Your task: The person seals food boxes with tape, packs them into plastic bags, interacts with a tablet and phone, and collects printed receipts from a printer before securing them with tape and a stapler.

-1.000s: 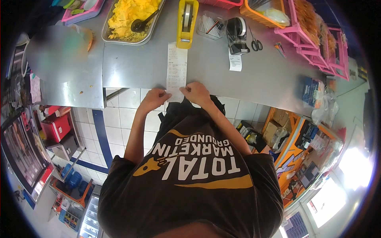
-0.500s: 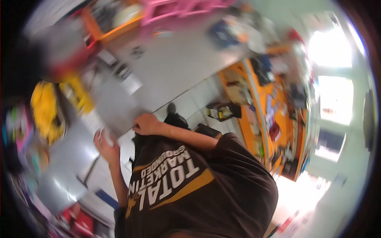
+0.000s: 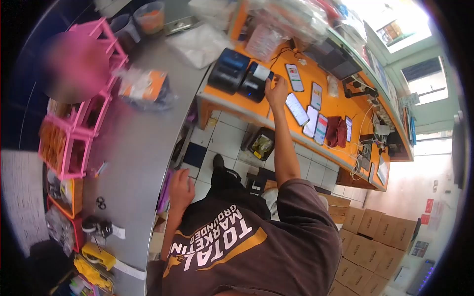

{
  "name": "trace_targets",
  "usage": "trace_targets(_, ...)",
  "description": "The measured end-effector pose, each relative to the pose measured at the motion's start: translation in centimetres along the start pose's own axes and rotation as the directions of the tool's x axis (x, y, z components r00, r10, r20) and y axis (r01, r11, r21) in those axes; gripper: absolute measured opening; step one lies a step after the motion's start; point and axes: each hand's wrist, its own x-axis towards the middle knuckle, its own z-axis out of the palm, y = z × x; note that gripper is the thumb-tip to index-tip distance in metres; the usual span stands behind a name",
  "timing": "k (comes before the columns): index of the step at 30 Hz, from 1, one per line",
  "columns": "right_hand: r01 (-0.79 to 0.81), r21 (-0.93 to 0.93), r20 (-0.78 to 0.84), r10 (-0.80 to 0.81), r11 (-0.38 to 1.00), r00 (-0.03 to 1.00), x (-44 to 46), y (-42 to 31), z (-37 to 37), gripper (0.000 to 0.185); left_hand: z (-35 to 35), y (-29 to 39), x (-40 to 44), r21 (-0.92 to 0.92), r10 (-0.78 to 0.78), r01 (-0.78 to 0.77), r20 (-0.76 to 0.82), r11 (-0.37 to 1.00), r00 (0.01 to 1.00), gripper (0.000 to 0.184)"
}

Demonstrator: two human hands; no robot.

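My right hand [image 3: 276, 92] reaches over the orange desk to a small black printer [image 3: 254, 88]. Its fingers are bent together at the edge of a white paper slip [image 3: 261, 73] on top of the printer and seem to pinch it. A larger black device [image 3: 228, 70] stands beside the printer. My left hand [image 3: 181, 190] hangs near the edge of the grey metal table, close to a purple object [image 3: 165, 191]. Its fingers are loosely bent and a little apart, with nothing visible in them.
Several phones, one a lit phone [image 3: 293, 77], and a dark red cloth [image 3: 336, 131] lie on the orange desk [image 3: 276, 69]. Pink racks [image 3: 74, 153], a plastic-wrapped pack [image 3: 145, 89] and a yellow tape dispenser [image 3: 98, 255] are on the metal table [image 3: 133, 167]. Cardboard boxes [image 3: 375, 241] are stacked behind.
My view has turned toward the orange desk. My right hand has gone from beside the metal table to the printer. The white thing at my left hand no longer shows.
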Motion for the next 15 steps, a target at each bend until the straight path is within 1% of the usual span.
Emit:
trace_targets(1, -0.008, -0.001, -0.009, 0.008, 1.000, 1.000, 2.6, 2.3, 1.0, 0.043, 1.4, 1.9, 3.7, -0.014, 0.100, -0.099, 0.052, 0.995, 0.994, 0.035)
trace_targets(2, -0.069, -0.041, 0.170, 0.075, 0.997, 0.982, 4.7, 4.1, 2.1, 0.056, 2.7, 3.6, 7.1, -0.030, 0.198, -0.196, 0.103, 0.980, 0.975, 0.038)
trace_targets(3, -0.123, -0.087, 0.343, 0.146, 0.989, 0.928, 6.5, 5.4, 2.9, 0.070, 4.0, 5.2, 10.2, -0.035, 0.252, -0.249, 0.158, 0.968, 0.955, 0.041)
trace_targets(4, -0.239, -0.107, 0.594, 0.255, 0.965, 0.763, 8.4, 5.6, 2.9, 0.090, 5.3, 6.6, 12.8, -0.043, 0.300, -0.298, 0.215, 0.954, 0.929, 0.044)
trace_targets(5, -0.250, -0.100, 0.590, 0.260, 0.963, 0.764, 9.7, 5.4, 2.7, 0.090, 6.7, 7.6, 15.4, -0.034, 0.306, -0.306, 0.221, 0.951, 0.926, 0.044)
trace_targets(7, -0.388, -0.039, 0.836, 0.242, 0.921, 0.492, 10.6, 4.3, 2.1, 0.087, 9.4, 9.3, 19.7, -0.045, 0.364, -0.371, 0.330, 0.928, 0.871, 0.049)
trace_targets(8, -0.388, -0.005, 0.820, 0.226, 0.922, 0.527, 10.6, 4.0, 1.9, 0.076, 10.4, 10.1, 21.6, -0.039, 0.364, -0.374, 0.336, 0.927, 0.869, 0.049)
trace_targets(9, -0.392, 0.000, 0.822, 0.223, 0.920, 0.523, 10.3, 4.6, 2.5, 0.076, 11.3, 10.9, 23.2, -0.027, 0.371, -0.384, 0.329, 0.923, 0.868, 0.050)
trace_targets(11, -0.359, 0.291, 0.706, 0.055, 0.887, 0.707, 9.3, 5.4, 3.8, 0.056, 12.7, 12.2, 26.1, -0.010, 0.364, -0.382, 0.324, 0.924, 0.873, 0.050)
trace_targets(12, -0.229, 0.292, 0.618, 0.000, 0.928, 0.786, 9.1, 4.9, 3.7, 0.043, 13.3, 12.7, 27.5, 0.005, 0.365, -0.389, 0.333, 0.921, 0.869, 0.054)
trace_targets(13, -0.236, 0.294, 0.625, 0.000, 0.926, 0.781, 8.5, 4.6, 3.1, 0.043, 13.7, 13.1, 28.6, 0.019, 0.368, -0.398, 0.345, 0.917, 0.863, 0.058)
trace_targets(14, -0.091, 0.347, 0.537, -0.118, 0.934, 0.835, 8.1, 4.1, 2.5, 0.040, 14.6, 13.2, 29.5, 0.022, 0.363, -0.394, 0.347, 0.919, 0.865, 0.058)
trace_targets(15, 0.059, 0.384, 0.442, -0.239, 0.922, 0.865, 7.8, 3.6, 1.6, 0.037, 15.8, 13.1, 30.2, 0.105, 0.393, -0.449, 0.335, 0.888, 0.856, 0.060)
